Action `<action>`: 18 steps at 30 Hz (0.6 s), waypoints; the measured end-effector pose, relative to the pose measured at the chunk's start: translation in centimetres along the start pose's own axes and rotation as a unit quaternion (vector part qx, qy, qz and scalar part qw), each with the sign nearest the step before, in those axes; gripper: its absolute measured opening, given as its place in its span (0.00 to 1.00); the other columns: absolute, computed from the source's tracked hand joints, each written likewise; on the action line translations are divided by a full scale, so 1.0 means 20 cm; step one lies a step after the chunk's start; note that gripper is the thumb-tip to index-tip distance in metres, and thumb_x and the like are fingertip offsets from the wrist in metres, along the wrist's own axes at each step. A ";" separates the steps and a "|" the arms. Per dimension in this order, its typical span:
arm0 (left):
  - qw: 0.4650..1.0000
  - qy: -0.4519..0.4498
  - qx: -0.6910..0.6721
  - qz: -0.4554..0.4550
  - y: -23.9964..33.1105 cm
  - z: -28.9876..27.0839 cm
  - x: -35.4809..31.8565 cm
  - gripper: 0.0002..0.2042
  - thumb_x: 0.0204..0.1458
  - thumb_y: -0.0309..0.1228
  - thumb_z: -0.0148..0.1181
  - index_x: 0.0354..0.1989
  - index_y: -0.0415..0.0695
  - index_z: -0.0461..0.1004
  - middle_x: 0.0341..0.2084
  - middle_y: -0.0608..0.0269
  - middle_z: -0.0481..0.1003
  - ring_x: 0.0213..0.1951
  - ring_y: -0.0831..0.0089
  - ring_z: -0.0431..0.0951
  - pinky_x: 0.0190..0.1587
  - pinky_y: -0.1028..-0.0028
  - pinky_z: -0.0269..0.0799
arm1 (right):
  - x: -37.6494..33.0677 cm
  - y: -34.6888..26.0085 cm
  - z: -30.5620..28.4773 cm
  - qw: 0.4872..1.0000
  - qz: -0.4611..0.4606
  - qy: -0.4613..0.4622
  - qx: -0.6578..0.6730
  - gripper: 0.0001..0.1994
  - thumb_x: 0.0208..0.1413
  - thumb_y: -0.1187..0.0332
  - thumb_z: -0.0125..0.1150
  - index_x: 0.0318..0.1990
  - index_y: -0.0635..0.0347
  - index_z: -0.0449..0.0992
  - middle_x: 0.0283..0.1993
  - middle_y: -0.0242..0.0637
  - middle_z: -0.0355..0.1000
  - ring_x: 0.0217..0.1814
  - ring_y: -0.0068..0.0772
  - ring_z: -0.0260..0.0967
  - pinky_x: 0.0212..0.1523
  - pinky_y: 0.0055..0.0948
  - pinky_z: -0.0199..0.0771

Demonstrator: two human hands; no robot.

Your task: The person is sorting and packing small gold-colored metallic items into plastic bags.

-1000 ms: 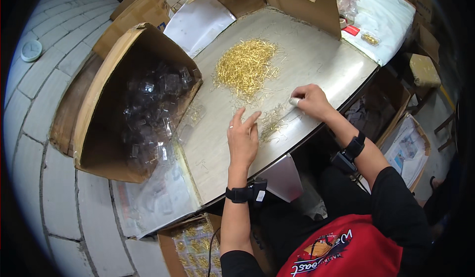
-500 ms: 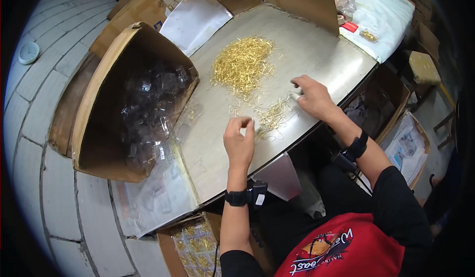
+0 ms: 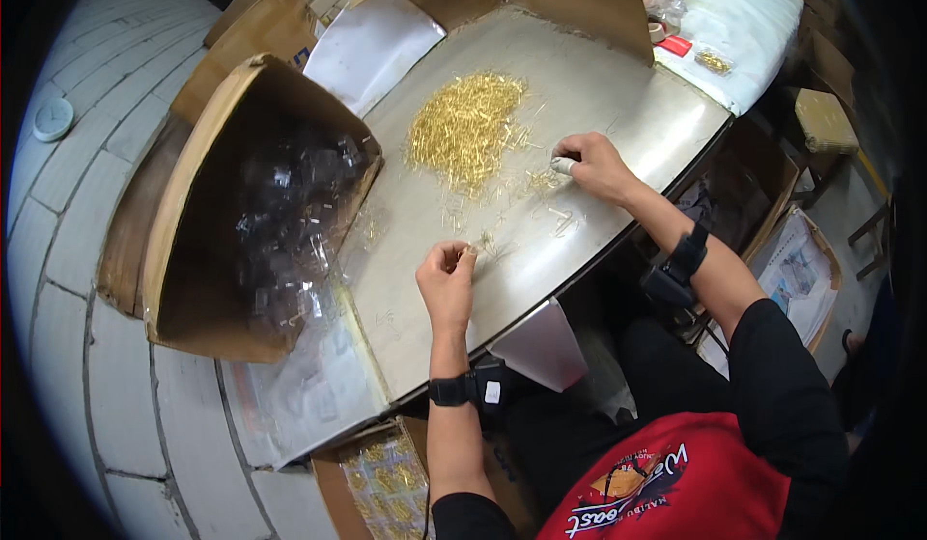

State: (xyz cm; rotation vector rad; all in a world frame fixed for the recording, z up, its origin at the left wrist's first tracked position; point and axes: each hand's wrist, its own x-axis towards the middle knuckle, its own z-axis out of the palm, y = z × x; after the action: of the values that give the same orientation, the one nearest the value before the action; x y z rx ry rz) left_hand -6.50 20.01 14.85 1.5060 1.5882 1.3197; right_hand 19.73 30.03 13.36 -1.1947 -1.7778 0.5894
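On the metal tabletop (image 3: 541, 289) lies a heap of small thin gold-coloured metal hooks (image 3: 468, 125). My left hand (image 3: 446, 284) is closed in a pinch at the near side, with several thin hooks (image 3: 487, 243) poking out at its fingertips. To the right of the heap, my right hand (image 3: 599, 168) is low over the table, fingers curled together and one fingertip wrapped in white; what it holds, if anything, is hidden. A few loose hooks (image 3: 560, 220) lie between the two hands.
At the left, a tipped cardboard box (image 3: 198, 221) holds clear plastic packets (image 3: 290, 212). Cardboard walls (image 3: 579, 4) edge the table's far side. Below the table's near left corner, a box holds bagged gold pieces (image 3: 386, 482). A white-covered surface (image 3: 744, 19) stands far right.
The small loose pile between my hands has shrunk to a few pieces. My left hand has shifted slightly left and my right hand slightly up and left, its fingers curling in.
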 end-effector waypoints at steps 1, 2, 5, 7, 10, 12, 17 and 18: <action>1.000 0.004 0.013 -0.003 -0.01 0.00 -0.01 0.03 0.48 0.22 0.60 0.29 0.36 0.74 0.23 0.66 0.74 0.26 0.82 0.71 0.32 0.81 0.68 | 0.02 0.01 -0.01 1.000 0.000 0.001 -0.001 0.05 0.49 0.73 0.58 0.33 0.64 0.76 0.24 0.35 0.72 0.25 0.22 0.65 0.30 0.26 0.66; 1.000 0.028 0.006 0.008 -0.02 0.01 -0.03 0.03 0.48 0.23 0.61 0.28 0.36 0.75 0.22 0.67 0.75 0.26 0.83 0.71 0.31 0.82 0.67 | 0.04 0.03 -0.04 0.999 0.021 0.016 0.043 0.06 0.49 0.72 0.59 0.33 0.64 0.77 0.24 0.34 0.72 0.26 0.22 0.64 0.30 0.25 0.66; 1.000 -0.014 0.016 -0.023 -0.04 0.01 0.04 0.04 0.48 0.25 0.61 0.27 0.36 0.75 0.22 0.66 0.75 0.27 0.82 0.72 0.32 0.80 0.68 | 0.03 0.04 -0.08 0.988 0.068 0.048 0.129 0.07 0.49 0.71 0.60 0.32 0.66 0.77 0.23 0.33 0.72 0.26 0.22 0.64 0.30 0.25 0.65; 0.999 -0.011 -0.009 -0.029 -0.02 -0.01 -0.02 0.05 0.48 0.25 0.60 0.27 0.35 0.75 0.21 0.66 0.75 0.26 0.81 0.72 0.32 0.80 0.68 | -0.02 0.04 -0.07 0.992 0.072 0.028 0.095 0.07 0.49 0.71 0.60 0.32 0.67 0.76 0.24 0.32 0.72 0.27 0.22 0.64 0.30 0.25 0.65; 0.999 -0.023 0.006 -0.033 -0.02 0.01 0.03 0.07 0.48 0.27 0.60 0.28 0.34 0.75 0.21 0.64 0.75 0.26 0.79 0.73 0.33 0.78 0.69 | 0.02 0.05 -0.11 0.983 0.089 0.037 0.154 0.07 0.49 0.71 0.60 0.32 0.66 0.76 0.23 0.30 0.69 0.25 0.19 0.62 0.29 0.22 0.63; 0.998 -0.038 0.046 -0.034 -0.03 0.00 0.03 0.07 0.49 0.27 0.60 0.28 0.33 0.75 0.21 0.64 0.75 0.26 0.78 0.73 0.33 0.77 0.70 | 0.02 0.05 -0.11 0.980 0.121 0.041 0.151 0.06 0.50 0.71 0.59 0.32 0.66 0.76 0.23 0.28 0.67 0.24 0.17 0.60 0.27 0.20 0.62; 0.985 -0.109 0.112 0.078 -0.04 0.09 -0.04 0.12 0.48 0.26 0.58 0.42 0.38 0.73 0.45 0.54 0.73 0.47 0.61 0.73 0.50 0.69 0.68 | 0.04 0.14 -0.16 0.990 0.109 0.068 0.058 0.07 0.50 0.72 0.57 0.32 0.69 0.76 0.22 0.31 0.70 0.25 0.24 0.65 0.28 0.27 0.66; 0.954 -0.158 0.194 0.164 -0.02 0.09 -0.07 0.17 0.47 0.27 0.58 0.48 0.41 0.71 0.54 0.52 0.67 0.58 0.55 0.63 0.59 0.65 0.60 | 0.01 0.18 -0.18 0.990 0.087 0.102 0.047 0.07 0.49 0.73 0.58 0.31 0.70 0.76 0.22 0.33 0.70 0.24 0.25 0.65 0.28 0.26 0.66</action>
State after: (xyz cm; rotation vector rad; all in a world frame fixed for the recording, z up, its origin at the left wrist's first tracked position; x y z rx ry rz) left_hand -4.83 19.26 13.56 2.1766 1.4856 0.8906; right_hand 24.46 31.47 12.52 -1.3047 -1.4702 0.6211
